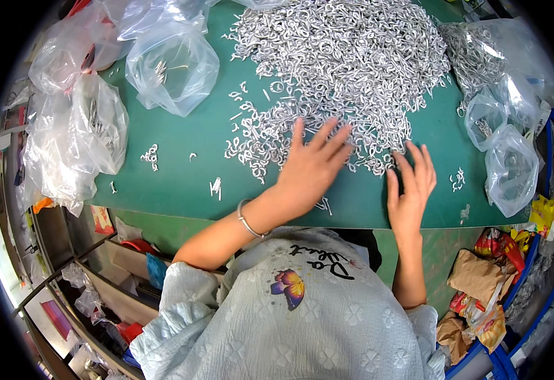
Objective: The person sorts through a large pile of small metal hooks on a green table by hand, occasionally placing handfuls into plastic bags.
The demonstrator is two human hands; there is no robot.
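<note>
Silvery metal pieces [261, 136] lay around the fingertips of my left hand [312, 166]: fingers spread, blurred, at the heap's near fringe, no grip that I could see. Right hand [411, 187] sat at the fringe's right end, thumb apart from half-bent fingers, also unclenched; couldn't tell if a tip pressed on a piece.

Step, as I read it: working loose pieces out of the fringe. Judged it best done with light, flat fingertips, thinning to one layer so curved pieces didn't snag. Small pulls only; the main heap [347, 57] on the far side could slide if undercut. Wanted the right hand as a fence.

Separate groups needed keeping unmixed: left cluster [151, 157], short pins [216, 187] nearer, right cluster [457, 179]. Bracelet [245, 220] on my left wrist had to clear the pins. Near edge of the green table [188, 136] was close, so sweeping that way risked spills. Plastic bags stood outermost: far-left bag [188, 82], right-hand bag [511, 168].
</note>
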